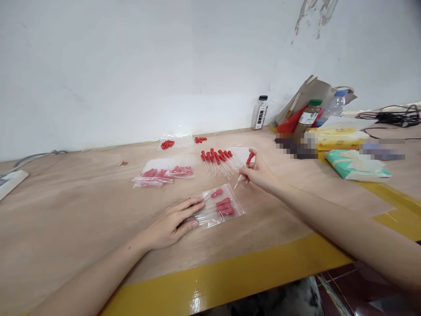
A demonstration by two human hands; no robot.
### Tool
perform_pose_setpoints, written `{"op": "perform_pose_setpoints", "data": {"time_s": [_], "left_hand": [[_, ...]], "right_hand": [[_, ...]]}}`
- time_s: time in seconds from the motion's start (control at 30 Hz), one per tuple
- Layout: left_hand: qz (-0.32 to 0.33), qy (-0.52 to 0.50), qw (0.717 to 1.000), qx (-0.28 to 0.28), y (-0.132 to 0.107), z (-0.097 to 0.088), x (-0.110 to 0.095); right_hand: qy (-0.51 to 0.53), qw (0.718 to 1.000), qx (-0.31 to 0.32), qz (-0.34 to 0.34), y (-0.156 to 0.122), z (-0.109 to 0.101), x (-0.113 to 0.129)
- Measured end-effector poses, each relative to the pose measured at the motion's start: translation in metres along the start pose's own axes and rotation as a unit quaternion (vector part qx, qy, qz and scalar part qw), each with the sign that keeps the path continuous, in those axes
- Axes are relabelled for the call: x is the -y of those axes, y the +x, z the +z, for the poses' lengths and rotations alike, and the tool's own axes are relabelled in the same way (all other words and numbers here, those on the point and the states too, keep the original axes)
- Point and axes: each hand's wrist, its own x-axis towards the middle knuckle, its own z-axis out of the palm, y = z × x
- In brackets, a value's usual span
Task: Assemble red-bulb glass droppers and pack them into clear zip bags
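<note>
Between the fingers of my right hand [255, 173] is a glass dropper [250, 158] with a red rubber bulb, its thin tip slanting down to the left. My left hand [176, 221] lies with outstretched fingers on one end of a clear zip bag [209, 223]. Several red-bulbed droppers [224, 205] lie inside that bag, their bulbs toward its zip end. Just beyond, a loose bunch of droppers [215, 157] rests on the table, bulbs facing away from me. Left of them is a stack of filled bags [153, 175].
Loose red bulbs [167, 144] lie on clear plastic near the wall, with more bulbs [200, 140] beside them. To the right stand a black-capped bottle [260, 113], a green-capped bottle [309, 117] and a grey bag [304, 94]. Tissue packs [357, 166] lie nearer. Yellow tape [210, 281] covers the table's front edge.
</note>
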Motion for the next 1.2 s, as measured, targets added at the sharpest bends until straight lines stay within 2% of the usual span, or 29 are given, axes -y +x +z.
{"op": "perform_pose_setpoints", "data": {"time_s": [0.2, 0.33, 0.4, 0.47, 0.57, 0.67, 0.8, 0.97, 1.13, 1.2], "left_hand": [[-0.008, -0.002, 1.0, 0.001, 0.0, 0.0, -0.001], [-0.007, 0.002, 1.0, 0.001, 0.0, -0.001, -0.002], [-0.007, 0.004, 1.0, 0.002, 0.0, -0.001, -0.002], [-0.009, 0.006, 1.0, 0.001, 0.001, -0.001, -0.003], [-0.012, 0.008, 1.0, -0.002, 0.001, 0.0, -0.003], [-0.009, 0.007, 1.0, -0.005, 0.001, 0.0, -0.003], [-0.006, 0.008, 1.0, 0.0, 0.001, -0.001, -0.003], [-0.002, 0.007, 1.0, -0.003, 0.001, -0.001, -0.003], [-0.003, 0.013, 1.0, 0.002, 0.002, -0.002, -0.002], [0.0, 0.014, 1.0, 0.003, 0.002, -0.002, -0.002]], "right_hand": [[0.113, 0.993, -0.012, 0.022, -0.018, 0.007, -0.016], [0.164, 0.984, 0.027, 0.061, -0.025, 0.011, -0.017], [0.144, 0.985, 0.069, 0.07, -0.028, 0.007, -0.017], [0.072, 0.989, 0.119, 0.055, -0.029, 0.0, -0.018], [-0.063, 0.983, 0.171, -0.006, -0.026, -0.009, -0.019], [-0.121, 0.973, 0.186, -0.062, -0.023, -0.009, -0.018], [-0.115, 0.972, 0.19, -0.078, -0.024, 0.0, -0.017], [-0.053, 0.985, 0.152, -0.067, -0.029, 0.012, -0.023], [0.009, 0.976, 0.218, -0.015, -0.033, 0.011, -0.019], [-0.014, 0.978, 0.206, -0.002, -0.031, 0.009, -0.018]]}}
